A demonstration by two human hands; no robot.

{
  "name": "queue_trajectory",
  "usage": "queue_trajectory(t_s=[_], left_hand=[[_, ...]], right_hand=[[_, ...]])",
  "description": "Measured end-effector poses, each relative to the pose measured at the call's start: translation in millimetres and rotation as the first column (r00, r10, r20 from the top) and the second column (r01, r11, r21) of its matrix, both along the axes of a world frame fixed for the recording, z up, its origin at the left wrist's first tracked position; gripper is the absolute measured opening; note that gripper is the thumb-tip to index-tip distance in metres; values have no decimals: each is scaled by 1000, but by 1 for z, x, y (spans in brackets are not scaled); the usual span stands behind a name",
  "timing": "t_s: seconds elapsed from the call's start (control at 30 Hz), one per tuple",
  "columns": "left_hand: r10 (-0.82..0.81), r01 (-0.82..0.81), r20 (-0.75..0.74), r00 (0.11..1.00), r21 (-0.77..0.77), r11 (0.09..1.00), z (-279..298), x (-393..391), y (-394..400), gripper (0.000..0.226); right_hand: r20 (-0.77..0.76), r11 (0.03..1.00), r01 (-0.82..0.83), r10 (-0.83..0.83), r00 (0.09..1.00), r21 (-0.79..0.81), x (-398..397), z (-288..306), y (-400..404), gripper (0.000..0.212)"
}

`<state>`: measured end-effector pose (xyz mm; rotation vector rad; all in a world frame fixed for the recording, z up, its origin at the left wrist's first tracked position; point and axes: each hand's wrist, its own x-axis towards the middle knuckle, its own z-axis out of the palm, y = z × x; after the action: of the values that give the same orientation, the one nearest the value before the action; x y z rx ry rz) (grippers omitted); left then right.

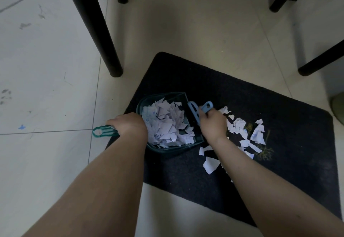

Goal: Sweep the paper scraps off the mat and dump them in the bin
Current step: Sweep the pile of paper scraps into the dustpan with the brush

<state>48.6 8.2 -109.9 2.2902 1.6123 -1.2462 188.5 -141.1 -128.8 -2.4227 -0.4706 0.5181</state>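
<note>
Left hand (pixel 128 125) grips the dustpan (pixel 167 123) handle, right hand (pixel 212 123) grips the brush (pixel 194 111); loose scraps (pixel 245 134) lie just right of the pan's mouth, nearest the brush

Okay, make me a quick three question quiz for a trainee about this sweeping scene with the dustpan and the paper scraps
1. True or false: the mat is free of paper scraps.
2. The left hand holds: A) hand brush B) dustpan C) chair leg
3. Fill in: the right hand holds the ____.

Key: 1 false, loose scraps lie right of the dustpan; 2 B; 3 hand brush.
</note>
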Motion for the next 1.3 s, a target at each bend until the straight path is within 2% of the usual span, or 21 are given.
queue_trajectory(t_s=[0.13,0.27,0.37,0.47,0.53,0.6,0.67,0.77,0.93,1.03,1.13,1.3], left_hand=[[4,-4,4,1000,-2,1000,1,-1,0,30],[-9,9,-8,1000,-8,1000,1,-2,0,31],[-18,18,-12,1000,1,1000,2,-5,3,31],[-3,3,-34,999,2,1000,2,-8,7,35],[10,-10,-50,999,2,1000,2,-11,7,36],[23,-22,-61,998,9,1000,0,-16,8,34],[33,-32,-55,998,20,999,-1,-18,8,31],[42,-41,-52,998,28,999,-3,-17,7,31],[42,-41,-42,998,33,999,-4,-16,7,35],[23,-22,-76,997,9,1000,-4,-15,6,39],[21,-23,-97,995,-29,999,-7,-11,6,40],[1,-4,-49,999,-59,998,-6,11,-3,41]], right_hand=[[-99,958,160,-140,985,239,5,11,-6,29],[45,956,230,-242,969,180,24,17,-15,32],[63,976,191,-198,978,100,18,8,-15,31],[-7,997,65,-65,998,36,-1,-2,-6,27],[-84,995,45,-38,996,88,-5,-1,-3,27],[-147,973,129,-101,984,191,1,6,-2,29],[-83,963,171,-157,984,210,13,15,-5,28],[48,982,164,-169,984,99,24,14,-11,32],[3,998,34,-34,999,56,-12,-1,-7,30],[-79,989,-3,15,997,149,-22,1,-5,27],[-75,966,104,-88,993,237,-4,14,-11,25],[137,928,319,-347,928,191,51,33,-41,31]])
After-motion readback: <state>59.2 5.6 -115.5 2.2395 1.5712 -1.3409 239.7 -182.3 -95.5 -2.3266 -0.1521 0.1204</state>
